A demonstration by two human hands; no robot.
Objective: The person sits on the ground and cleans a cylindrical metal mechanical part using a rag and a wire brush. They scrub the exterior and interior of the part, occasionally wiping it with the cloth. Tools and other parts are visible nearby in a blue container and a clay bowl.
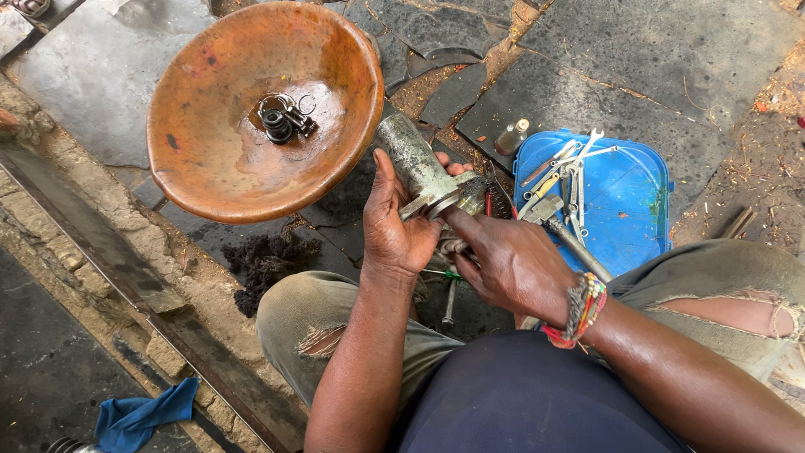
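Observation:
My left hand (394,226) grips a grimy grey metal cylinder (412,159) with a flange, tilted up toward the bowl. My right hand (507,260), with beaded bands at the wrist, pinches the cylinder's lower end near the flange (457,200). A small screwdriver with a green handle (444,275) lies under my hands. I sit with my knees apart, in torn trousers.
A large rusty orange bowl (210,168) at upper left holds oily liquid and small dark springs and rings (281,120). A blue plastic lid (629,201) at right carries several spanners and tools. A small bottle (511,137) stands beside it. A blue rag (138,415) lies lower left.

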